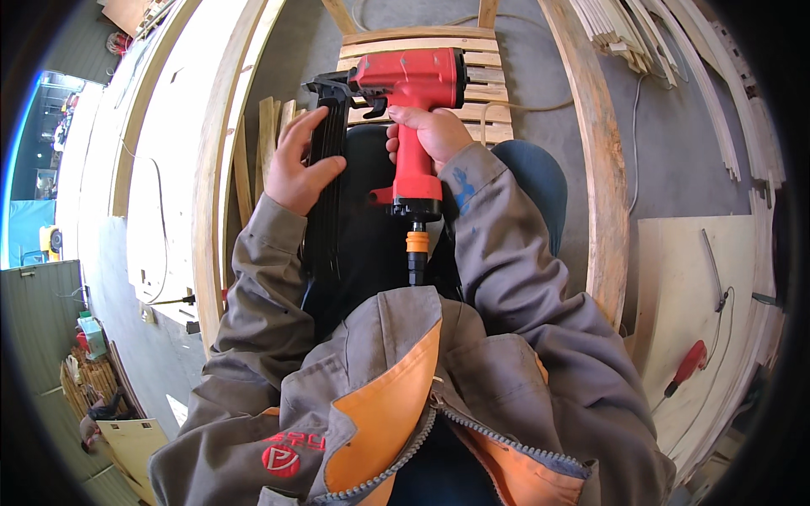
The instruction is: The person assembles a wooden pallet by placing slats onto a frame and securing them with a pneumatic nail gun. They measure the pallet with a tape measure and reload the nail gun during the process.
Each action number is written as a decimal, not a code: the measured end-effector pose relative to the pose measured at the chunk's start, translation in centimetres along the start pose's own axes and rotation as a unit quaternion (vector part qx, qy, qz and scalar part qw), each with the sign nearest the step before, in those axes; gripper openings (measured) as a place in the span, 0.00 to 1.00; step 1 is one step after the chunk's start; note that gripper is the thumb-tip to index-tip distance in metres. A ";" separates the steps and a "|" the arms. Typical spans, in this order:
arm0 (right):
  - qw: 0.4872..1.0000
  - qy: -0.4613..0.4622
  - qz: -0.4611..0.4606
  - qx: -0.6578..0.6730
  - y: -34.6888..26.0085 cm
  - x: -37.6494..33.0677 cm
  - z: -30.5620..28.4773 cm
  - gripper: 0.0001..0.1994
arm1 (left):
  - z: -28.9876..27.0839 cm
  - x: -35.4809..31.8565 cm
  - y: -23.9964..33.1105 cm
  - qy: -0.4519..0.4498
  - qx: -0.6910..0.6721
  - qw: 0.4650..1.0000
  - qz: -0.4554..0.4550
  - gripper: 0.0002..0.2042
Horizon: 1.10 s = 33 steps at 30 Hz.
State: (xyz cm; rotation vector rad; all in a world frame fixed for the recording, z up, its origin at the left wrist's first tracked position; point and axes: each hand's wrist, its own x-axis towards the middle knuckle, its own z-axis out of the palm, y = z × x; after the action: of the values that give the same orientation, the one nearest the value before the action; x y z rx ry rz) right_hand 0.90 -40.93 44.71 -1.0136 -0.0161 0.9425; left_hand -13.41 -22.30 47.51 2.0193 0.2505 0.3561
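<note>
A red pneumatic nail gun [416, 84] is held up in front of my chest, its head toward the top of the view. My right hand [430, 132] is wrapped around its red handle, a finger near the trigger. My left hand [299, 164] rests on the long black nail magazine [325, 181], fingers spread along its side and thumb across it. An orange and black air fitting [416, 249] hangs from the handle's base. My grey and orange jacket fills the lower view.
A slatted wooden frame [485, 63] lies just beyond the gun. Long curved wooden rails [601, 169] run on both sides. A plywood sheet [683, 287] at the right carries a red-handled tool [688, 364]. Stacked wooden strips [620, 29] lie at top right.
</note>
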 end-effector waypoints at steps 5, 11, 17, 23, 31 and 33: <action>1.000 -0.006 -0.004 0.018 0.3 0.1 0.0 0.11 | -0.8 -0.8 -2.0 0.082 -0.115 0.986 -0.090 0.28; 0.999 -0.017 -0.039 0.001 -0.5 -0.6 0.6 0.09 | -0.4 -1.1 -2.0 0.005 -0.325 0.922 -0.210 0.24; 0.995 -0.016 -0.088 -0.039 -3.0 -3.0 2.6 0.08 | 0.4 -0.7 -1.0 0.041 -0.386 0.894 -0.225 0.27; 0.985 -0.014 -0.158 -0.060 -5.6 -5.4 4.4 0.07 | 1.2 0.4 1.5 0.041 -0.430 0.882 -0.190 0.27; 0.975 0.014 -0.206 -0.085 -7.5 -8.0 4.6 0.07 | 2.0 0.1 3.8 -0.050 -0.449 0.870 -0.201 0.24; 0.972 0.011 -0.219 -0.089 -7.5 -8.1 3.9 0.08 | 3.1 0.3 3.8 -0.034 -0.437 0.882 -0.174 0.24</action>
State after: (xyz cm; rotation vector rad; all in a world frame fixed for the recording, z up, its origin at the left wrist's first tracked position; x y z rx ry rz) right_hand -0.74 -45.03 55.53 -1.1272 -0.2998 0.5323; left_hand -11.92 -26.51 49.59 1.0616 0.3284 0.1231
